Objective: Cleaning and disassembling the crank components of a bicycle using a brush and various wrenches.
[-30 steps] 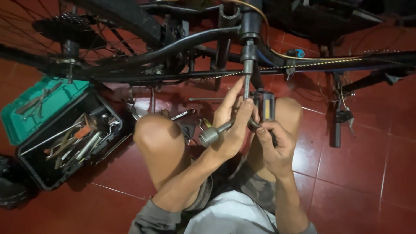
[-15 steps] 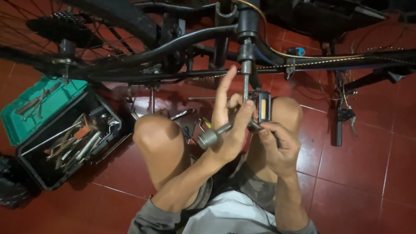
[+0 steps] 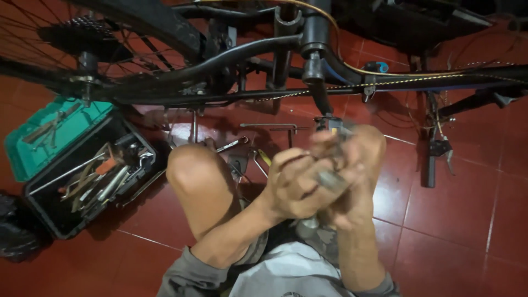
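Since the earlier frames both hands have dropped away from the crank arm (image 3: 320, 94) and drawn together lower in the frame, now blurred by motion.

Far left, an open toolbox (image 3: 60, 217), black tub with a teal lid, sits on the glossy red tile floor (image 3: 456, 220); it holds a jumble of grey metal wrenches and pliers. Upper left, a spoked wheel (image 3: 66, 49) with a dark tyre and toothed cassette. A bare knee (image 3: 198, 170) rises at centre left, with loose hex keys (image 3: 261, 159) lying on the tiles just beyond it.

Centre, the left hand (image 3: 294, 187) is curled closed around a grey metal tool (image 3: 328, 179), only a short cylindrical part showing. The right hand (image 3: 352, 187) presses against it; whether its fingers grip the tool cannot be told through the blur. Just above the hands, the black pedal (image 3: 330, 122) hangs from the crank arm on the matte black bicycle frame (image 3: 231, 60).
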